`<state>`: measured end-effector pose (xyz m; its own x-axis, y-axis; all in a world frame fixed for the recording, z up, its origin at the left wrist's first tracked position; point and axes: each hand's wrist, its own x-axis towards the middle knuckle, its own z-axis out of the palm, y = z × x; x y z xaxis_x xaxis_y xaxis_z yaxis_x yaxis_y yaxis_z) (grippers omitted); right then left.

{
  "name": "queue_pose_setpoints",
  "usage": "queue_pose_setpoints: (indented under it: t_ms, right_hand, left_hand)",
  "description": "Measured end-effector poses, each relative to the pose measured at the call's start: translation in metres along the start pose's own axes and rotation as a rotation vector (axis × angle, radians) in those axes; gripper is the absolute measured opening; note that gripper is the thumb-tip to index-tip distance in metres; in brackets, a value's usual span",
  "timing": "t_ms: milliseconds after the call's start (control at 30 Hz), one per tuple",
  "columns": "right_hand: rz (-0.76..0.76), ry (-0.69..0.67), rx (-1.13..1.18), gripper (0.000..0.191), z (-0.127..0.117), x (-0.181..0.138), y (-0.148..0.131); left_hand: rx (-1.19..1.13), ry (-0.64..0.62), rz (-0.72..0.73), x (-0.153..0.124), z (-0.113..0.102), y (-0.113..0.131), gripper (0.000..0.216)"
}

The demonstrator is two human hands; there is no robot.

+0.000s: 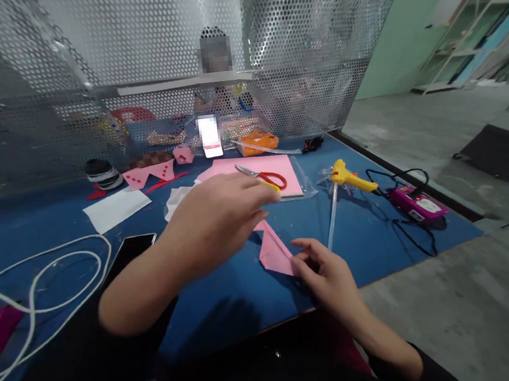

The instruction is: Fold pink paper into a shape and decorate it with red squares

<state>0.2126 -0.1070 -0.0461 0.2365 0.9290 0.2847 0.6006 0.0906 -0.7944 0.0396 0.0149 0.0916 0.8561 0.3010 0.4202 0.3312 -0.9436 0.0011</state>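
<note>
A folded piece of pink paper (276,254) with a pointed shape lies at the front of the blue table. My right hand (324,271) pinches its lower right corner between thumb and fingers. Over the table's middle, my left hand (221,218) reaches across palm down, fingers stretched out, its thumb near the upper tip of the folded paper. Nothing shows clearly in it. Just past its fingertips, red-handled scissors (276,179) with a yellow part rest on a stack of pink sheets (234,167), partly hidden by that hand.
A yellow glue gun (346,175) with a clear stick stands at right, beside a magenta power strip (414,203). A lit phone (210,135) leans at the back. White paper (117,208), a dark phone (133,248) and a white cable (33,292) lie left. A person sits behind perforated metal (143,38).
</note>
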Motion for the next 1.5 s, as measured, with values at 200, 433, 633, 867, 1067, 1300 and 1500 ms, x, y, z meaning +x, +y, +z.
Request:
queue_pose_setpoints:
  t_ms: [200,433,633,867,1067,1300,1500]
  right_hand:
    - [0.290,0.063,0.405,0.032,0.019,-0.004,-0.007]
    - [0.192,0.026,0.255,0.026,0.023,-0.009,-0.012]
    - [-0.278,-0.045,-0.247,0.027,0.009,-0.016,-0.002]
    - [-0.561,-0.038,-0.447,0.026,0.013,-0.011,0.003]
    - [-0.559,-0.075,-0.421,0.025,0.012,-0.012,0.007]
    - [-0.433,-0.066,-0.311,0.019,0.011,-0.015,0.006]
    - [-0.221,-0.075,-0.198,0.011,0.012,-0.015,0.002]
  left_hand:
    - [0.099,-0.021,-0.091,-0.061,0.064,0.044,0.016]
    - [0.308,0.046,-0.025,-0.075,0.088,0.050,0.026]
    - [0.284,0.050,-0.056,-0.081,0.092,0.049,0.026]
    - [0.216,0.053,-0.021,-0.083,0.096,0.052,0.024]
    - [0.085,-0.027,-0.064,-0.092,0.093,0.043,0.015]
    - [-0.011,-0.004,-0.072,-0.092,0.094,0.046,0.015]
    - [-0.295,-0.041,-0.396,-0.098,0.091,0.038,0.006]
